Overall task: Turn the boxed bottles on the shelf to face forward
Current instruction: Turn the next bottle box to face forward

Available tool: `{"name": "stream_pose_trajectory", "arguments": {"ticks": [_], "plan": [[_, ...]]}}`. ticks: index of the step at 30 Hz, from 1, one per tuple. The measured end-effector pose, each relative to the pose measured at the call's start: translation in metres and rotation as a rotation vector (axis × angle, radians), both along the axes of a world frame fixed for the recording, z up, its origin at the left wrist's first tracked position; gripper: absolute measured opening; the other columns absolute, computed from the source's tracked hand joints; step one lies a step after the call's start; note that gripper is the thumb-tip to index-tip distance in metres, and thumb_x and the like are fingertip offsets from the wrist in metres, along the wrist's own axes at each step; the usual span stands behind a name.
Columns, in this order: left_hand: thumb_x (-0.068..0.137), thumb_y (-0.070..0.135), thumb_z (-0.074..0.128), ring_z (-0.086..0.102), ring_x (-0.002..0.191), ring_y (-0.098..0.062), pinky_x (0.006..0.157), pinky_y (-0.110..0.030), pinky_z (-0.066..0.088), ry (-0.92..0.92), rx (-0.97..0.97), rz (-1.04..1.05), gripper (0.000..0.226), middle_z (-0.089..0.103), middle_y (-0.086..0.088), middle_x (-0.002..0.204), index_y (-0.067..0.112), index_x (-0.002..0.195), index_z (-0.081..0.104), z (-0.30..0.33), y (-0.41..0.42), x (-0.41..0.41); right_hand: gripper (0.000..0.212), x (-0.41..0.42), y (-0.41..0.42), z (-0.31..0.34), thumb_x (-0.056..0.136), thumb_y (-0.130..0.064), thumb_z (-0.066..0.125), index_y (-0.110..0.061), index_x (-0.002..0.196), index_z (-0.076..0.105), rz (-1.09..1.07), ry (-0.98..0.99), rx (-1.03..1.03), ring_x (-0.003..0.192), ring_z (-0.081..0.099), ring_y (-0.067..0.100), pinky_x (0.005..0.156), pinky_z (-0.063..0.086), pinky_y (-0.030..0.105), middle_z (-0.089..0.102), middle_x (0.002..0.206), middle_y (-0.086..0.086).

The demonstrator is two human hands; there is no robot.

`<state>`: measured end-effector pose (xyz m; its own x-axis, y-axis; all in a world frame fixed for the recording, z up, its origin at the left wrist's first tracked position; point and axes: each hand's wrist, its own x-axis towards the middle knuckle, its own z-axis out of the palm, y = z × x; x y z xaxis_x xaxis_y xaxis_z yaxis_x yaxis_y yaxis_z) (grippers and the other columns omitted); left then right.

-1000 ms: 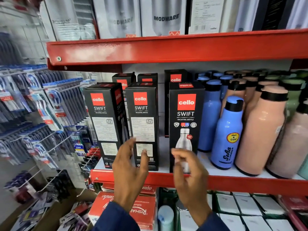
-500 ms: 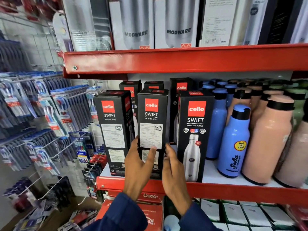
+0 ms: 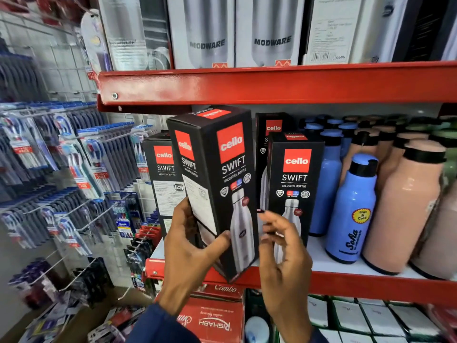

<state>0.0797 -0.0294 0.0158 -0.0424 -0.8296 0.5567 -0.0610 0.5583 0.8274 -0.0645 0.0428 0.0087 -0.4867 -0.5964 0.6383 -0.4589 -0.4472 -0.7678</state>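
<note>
My left hand (image 3: 190, 253) grips the lower part of a black Cello Swift box (image 3: 217, 179), lifted off the red shelf (image 3: 371, 285) and tilted, its bottle-picture side partly turned toward me. My right hand (image 3: 284, 246) hovers just right of the box with fingers apart, touching nothing that I can see. A second Swift box (image 3: 295, 174) stands to the right with its bottle picture facing forward. Another Swift box (image 3: 163, 179) at the left shows its text side. More boxes (image 3: 272, 127) stand behind.
Blue bottles (image 3: 351, 214) and peach bottles (image 3: 405, 209) fill the shelf's right part. The upper red shelf (image 3: 272, 82) carries Modware boxes (image 3: 269, 33). Toothbrush packs (image 3: 74, 157) hang on hooks at the left. Red boxes (image 3: 212, 320) lie below.
The middle box, which stood on the shelf text side out, has been lifted and partly rotated by my left hand. My right hand has come off it.
</note>
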Motion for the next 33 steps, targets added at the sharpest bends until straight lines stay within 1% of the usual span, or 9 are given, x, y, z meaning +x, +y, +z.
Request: {"name": "stream_pose_trajectory", "arguments": {"ticks": [4,9,12,16,20,23,29,31,33], "plan": [[0.066,0.025,0.071,0.071,0.109,-0.020,0.093,-0.041,0.059,0.006,0.009,-0.127,0.076,0.073,0.002,0.120,0.021,0.139,0.053,0.002,-0.005,0.008,0.053,-0.006,-0.001,0.009,0.093,-0.042,0.058,-0.036,0.143,0.042,0.146,0.097,0.169,0.127,0.048,-0.008,0.103,0.043,0.017,0.054,0.139,-0.021],[0.091,0.009,0.049,0.060,0.127,-0.020,0.109,-0.042,0.048,-0.111,0.000,-0.267,0.065,0.060,-0.003,0.147,0.015,0.154,0.039,0.002,-0.018,0.002,0.047,0.001,-0.012,0.005,0.094,-0.026,0.060,-0.047,0.131,0.040,0.164,0.063,0.151,0.105,0.051,-0.027,0.087,0.043,0.000,0.055,0.108,-0.051],[0.100,0.022,0.045,0.045,0.143,0.000,0.121,-0.032,0.037,-0.159,0.016,-0.262,0.058,0.051,0.018,0.154,0.029,0.156,0.036,-0.003,-0.033,-0.003,0.046,0.000,-0.025,-0.006,0.095,-0.022,0.058,-0.037,0.138,0.045,0.139,0.020,0.132,0.120,0.050,-0.017,0.102,0.047,0.017,0.056,0.126,-0.029],[0.100,0.038,0.045,0.039,0.145,0.006,0.125,-0.037,0.030,-0.196,0.051,-0.217,0.060,0.046,0.020,0.158,0.032,0.158,0.031,-0.017,-0.055,-0.011,0.047,-0.001,-0.049,-0.018,0.097,-0.020,0.053,-0.024,0.143,0.043,0.068,0.058,0.139,0.126,0.055,0.000,0.105,0.050,0.034,0.060,0.137,-0.006],[0.098,0.047,0.042,0.034,0.145,0.011,0.125,-0.030,0.028,-0.216,0.077,-0.196,0.066,0.040,0.021,0.161,0.032,0.160,0.025,-0.034,-0.067,-0.015,0.042,-0.002,-0.068,-0.026,0.098,-0.015,0.052,-0.024,0.138,0.046,0.030,0.082,0.177,0.115,0.058,-0.008,0.100,0.050,0.022,0.064,0.128,-0.009],[0.095,0.057,0.039,0.035,0.143,0.015,0.123,-0.026,0.029,-0.242,0.091,-0.193,0.072,0.040,0.019,0.162,0.032,0.160,0.022,-0.047,-0.072,-0.016,0.043,-0.001,-0.074,-0.032,0.097,-0.010,0.052,-0.023,0.137,0.047,0.024,0.106,0.206,0.100,0.054,-0.025,0.086,0.041,0.000,0.061,0.117,-0.017],[0.103,0.039,0.039,0.054,0.111,0.025,0.098,-0.002,0.038,-0.342,0.068,-0.197,0.063,0.050,0.058,0.123,0.034,0.161,0.016,-0.045,-0.069,-0.020,0.045,-0.006,-0.075,-0.038,0.097,-0.009,0.053,-0.020,0.140,0.044,-0.001,0.087,0.202,0.100,0.049,-0.030,0.084,0.038,-0.004,0.057,0.118,-0.021],[0.105,0.036,0.038,0.063,0.097,0.013,0.086,0.001,0.039,-0.367,0.064,-0.186,0.061,0.061,0.050,0.114,0.030,0.162,0.016,-0.042,-0.064,-0.020,0.047,-0.007,-0.070,-0.036,0.096,-0.008,0.054,-0.028,0.137,0.043,-0.017,0.079,0.189,0.097,0.050,-0.031,0.083,0.040,-0.004,0.055,0.112,-0.031],[0.104,0.042,0.037,0.067,0.087,0.000,0.076,-0.005,0.040,-0.336,0.101,-0.126,0.063,0.072,0.018,0.108,0.024,0.162,0.019,-0.048,-0.062,0.005,0.043,0.013,-0.074,-0.041,0.095,-0.008,0.056,-0.029,0.131,0.050,-0.023,0.093,0.180,0.098,0.053,-0.028,0.086,0.042,-0.002,0.059,0.114,-0.029]]}}
